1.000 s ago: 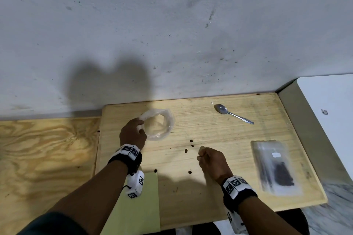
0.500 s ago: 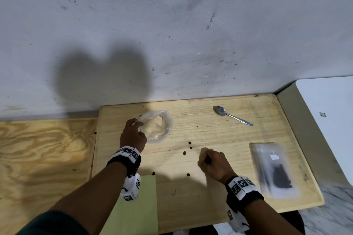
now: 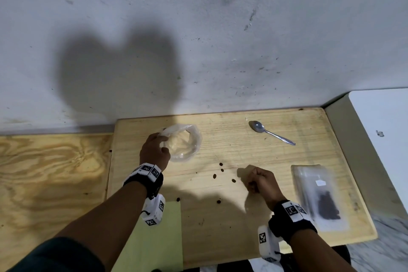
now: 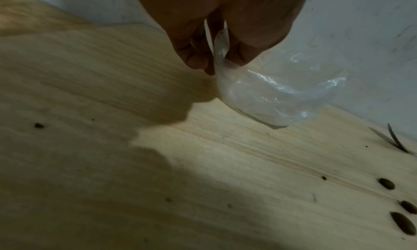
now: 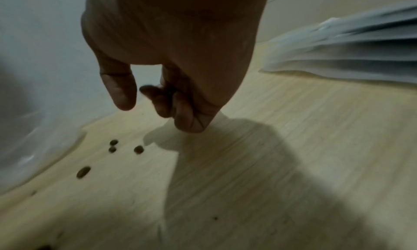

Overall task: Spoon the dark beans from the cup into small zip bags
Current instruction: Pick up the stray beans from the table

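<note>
The left hand (image 3: 154, 152) pinches the rim of a clear, empty plastic cup (image 3: 182, 142) standing on the wooden bench (image 3: 309, 130). The right hand (image 3: 261, 181) has its fingers curled, something small and dark among them; what it is cannot be told. Loose dark beans (image 3: 221, 170) lie between the hands. Right of the right hand lies a zip bag (image 3: 321, 196) holding beans, its white label unreadable. Beyond it lies a spoon (image 3: 270, 132).
</note>
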### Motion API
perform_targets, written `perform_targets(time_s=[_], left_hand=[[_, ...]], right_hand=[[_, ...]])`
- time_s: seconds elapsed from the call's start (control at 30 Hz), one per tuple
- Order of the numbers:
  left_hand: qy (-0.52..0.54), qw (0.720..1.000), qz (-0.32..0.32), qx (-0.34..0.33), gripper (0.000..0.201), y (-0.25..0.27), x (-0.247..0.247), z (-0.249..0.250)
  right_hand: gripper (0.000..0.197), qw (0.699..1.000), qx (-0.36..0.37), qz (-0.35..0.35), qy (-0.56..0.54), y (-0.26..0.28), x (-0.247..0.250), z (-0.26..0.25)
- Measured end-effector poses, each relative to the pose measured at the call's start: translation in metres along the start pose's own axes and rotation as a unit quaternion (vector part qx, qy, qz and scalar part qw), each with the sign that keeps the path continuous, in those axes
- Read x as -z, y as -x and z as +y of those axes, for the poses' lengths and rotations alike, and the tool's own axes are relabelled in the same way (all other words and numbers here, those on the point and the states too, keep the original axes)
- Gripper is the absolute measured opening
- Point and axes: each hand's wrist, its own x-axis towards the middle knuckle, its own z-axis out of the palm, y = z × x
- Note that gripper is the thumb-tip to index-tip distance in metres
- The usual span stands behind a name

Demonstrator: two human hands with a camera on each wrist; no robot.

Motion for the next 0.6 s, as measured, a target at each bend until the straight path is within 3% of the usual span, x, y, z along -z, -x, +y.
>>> perform_targets(time_s=[0.13,0.27,0.37,0.6], left_hand=[[0.009,1.0,0.004,0.005,0.036,-0.002,-0.001,0.002],[0.012,1.0,0.011,-0.001,0.033,-0.004,-0.003,0.003],[0.024,0.999,0.017,0.014,0.029,-0.005,-0.004,0.004],[0.046,0.998,0.041,0.033,0.011,-0.007,-0.003,0.004]], right_hand=[[0.039,0.991,0.053,0.015,0.123,-0.002,-0.008,0.004],[0.016,0.978,0.119,-0.014,0.174,0.007,-0.02,0.003],[0.023,0.965,0.127,-0.022,0.23,0.005,-0.021,0.011],[0.012,0.975,0.127,0.024,0.179,0.008,-0.025,0.023]])
